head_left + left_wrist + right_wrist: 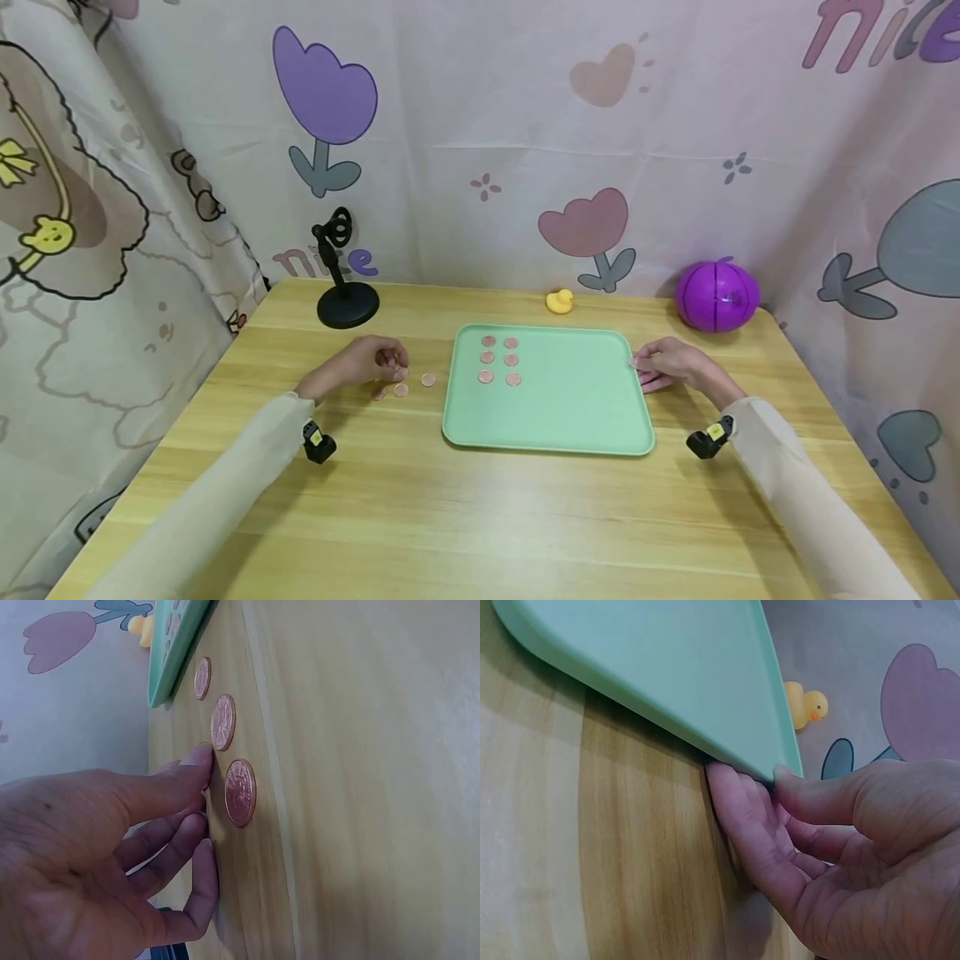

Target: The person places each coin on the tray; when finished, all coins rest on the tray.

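A mint green tray [570, 400] lies in the middle of the wooden table, with several copper coins [498, 360] set in two columns at its far left. Three more coins [401, 389] lie on the table left of the tray. My left hand [393, 367] is curled over them, its thumb [196, 757] and fingers pinching a fourth coin [208, 754] that is mostly hidden. The nearest loose coin [241, 792] lies just beside the fingers. My right hand [637, 364] grips the tray's right edge, thumb on the rim [780, 761] and fingers under it.
A black stand [345, 287] sits at the back left. A small yellow duck [558, 301] is behind the tray, and a purple ball [716, 296] is at the back right. Patterned curtains close in the table on three sides. Bare wood stretches toward me.
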Action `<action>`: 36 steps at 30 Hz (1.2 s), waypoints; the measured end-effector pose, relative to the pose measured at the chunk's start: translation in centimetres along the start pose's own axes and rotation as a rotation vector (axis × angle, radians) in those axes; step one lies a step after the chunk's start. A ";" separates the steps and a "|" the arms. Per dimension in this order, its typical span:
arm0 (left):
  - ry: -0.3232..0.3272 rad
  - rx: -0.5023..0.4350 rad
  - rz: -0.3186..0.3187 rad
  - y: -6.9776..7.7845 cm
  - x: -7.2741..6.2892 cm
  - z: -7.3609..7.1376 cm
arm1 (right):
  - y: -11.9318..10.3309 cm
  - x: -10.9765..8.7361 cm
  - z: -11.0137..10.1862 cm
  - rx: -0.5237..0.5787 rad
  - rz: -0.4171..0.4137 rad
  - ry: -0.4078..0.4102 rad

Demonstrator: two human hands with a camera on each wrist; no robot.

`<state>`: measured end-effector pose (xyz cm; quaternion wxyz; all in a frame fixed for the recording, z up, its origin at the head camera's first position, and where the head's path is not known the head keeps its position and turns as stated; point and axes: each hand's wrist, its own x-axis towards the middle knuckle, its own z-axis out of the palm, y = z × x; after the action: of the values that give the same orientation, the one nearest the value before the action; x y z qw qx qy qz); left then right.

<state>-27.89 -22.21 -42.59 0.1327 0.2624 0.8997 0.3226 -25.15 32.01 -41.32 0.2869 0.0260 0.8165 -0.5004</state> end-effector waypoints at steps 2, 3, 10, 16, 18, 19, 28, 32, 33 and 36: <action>0.003 0.008 -0.003 -0.2 -0.1 0.1 | 0.1 0.1 0.1 -0.008 -0.001 0.003; 0.008 0.011 -0.005 -0.2 -0.1 0.1 | 0.1 0.1 0.0 -0.010 0.000 0.005; 0.069 0.020 -0.018 0.3 -0.4 0.3 | 0.1 0.2 0.0 -0.016 -0.001 0.007; 0.110 -0.045 -0.055 0.5 0.0 0.5 | -0.1 0.0 -0.1 -0.018 0.007 0.006; 0.127 -0.056 -0.068 0.8 0.2 0.6 | -0.1 0.0 0.0 -0.022 0.008 0.007; 0.134 -0.060 -0.070 0.9 0.3 0.7 | -0.1 0.0 0.0 -0.020 0.012 0.010; 0.184 -0.139 -0.106 2.3 1.2 1.3 | -0.1 0.1 0.1 -0.013 0.012 -0.001; 0.158 -0.231 -0.111 3.4 1.5 1.7 | -0.2 0.1 0.1 -0.011 0.010 0.000; 0.147 -0.261 -0.114 3.7 1.6 1.9 | -0.1 0.1 0.1 -0.011 0.012 0.003; 0.114 -0.366 -0.164 4.6 1.9 2.4 | -0.1 0.1 0.0 -0.011 0.014 0.007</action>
<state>-26.72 -16.88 -41.55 0.1527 0.1411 0.8505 0.4831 -25.27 31.90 -41.28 0.2880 0.0319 0.8199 -0.4938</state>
